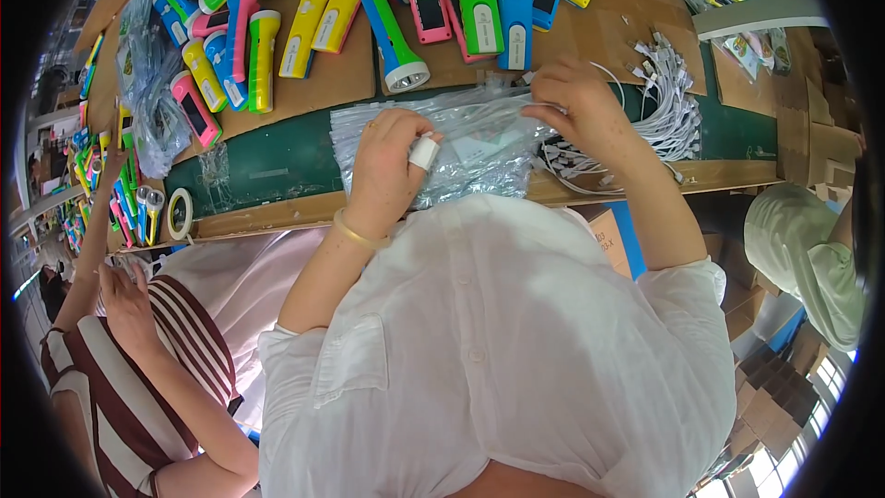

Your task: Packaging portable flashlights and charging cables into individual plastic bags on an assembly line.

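Note:
A stack of clear plastic zip bags [479, 152] lies in front of me at the table's near edge. My left hand [387, 161] is closed over its left part, fingers bent onto the plastic; a white wrap [424, 152] shows at its thumb. My right hand [585, 111] pinches the upper right edge of a bag between thumb and fingers, slightly raised. Just beyond and right of that hand is a bundle of white charging cables [666, 97], partly behind my wrist. What lies under my left palm is hidden.
Many colourful flashlights [336, 9] lie on cardboard across the far side. Bundled plastic bags [147, 83] and a tape roll [180, 214] are at left. A co-worker's hand [129, 304] is at lower left. A metal rail [761, 17] stands at right.

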Demonstrator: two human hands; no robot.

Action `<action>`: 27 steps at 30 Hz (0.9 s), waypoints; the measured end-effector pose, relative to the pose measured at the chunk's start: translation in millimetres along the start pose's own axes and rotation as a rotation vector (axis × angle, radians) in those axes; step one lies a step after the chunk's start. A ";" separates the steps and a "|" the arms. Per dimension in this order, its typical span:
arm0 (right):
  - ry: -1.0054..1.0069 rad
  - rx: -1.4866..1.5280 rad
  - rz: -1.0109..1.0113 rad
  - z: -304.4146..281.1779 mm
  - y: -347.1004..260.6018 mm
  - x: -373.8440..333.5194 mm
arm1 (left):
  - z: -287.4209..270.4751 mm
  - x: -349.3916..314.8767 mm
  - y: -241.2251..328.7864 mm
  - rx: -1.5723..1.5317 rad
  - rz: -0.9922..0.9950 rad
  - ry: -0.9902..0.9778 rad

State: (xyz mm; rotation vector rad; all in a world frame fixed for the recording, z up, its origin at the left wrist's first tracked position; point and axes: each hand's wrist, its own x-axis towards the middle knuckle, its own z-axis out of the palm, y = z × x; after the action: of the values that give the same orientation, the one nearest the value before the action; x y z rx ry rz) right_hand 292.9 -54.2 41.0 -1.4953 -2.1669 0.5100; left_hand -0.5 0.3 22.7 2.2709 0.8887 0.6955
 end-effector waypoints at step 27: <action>0.129 0.422 -0.229 52.6 -42.6 26.2 | -1.0 -8.6 17.0 -0.255 -0.166 0.126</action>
State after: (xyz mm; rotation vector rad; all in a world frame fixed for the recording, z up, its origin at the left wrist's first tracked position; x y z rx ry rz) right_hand 222.6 -46.5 24.5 -1.0127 -1.9452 0.7145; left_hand 0.5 -15.8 33.0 1.9228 0.9757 0.8327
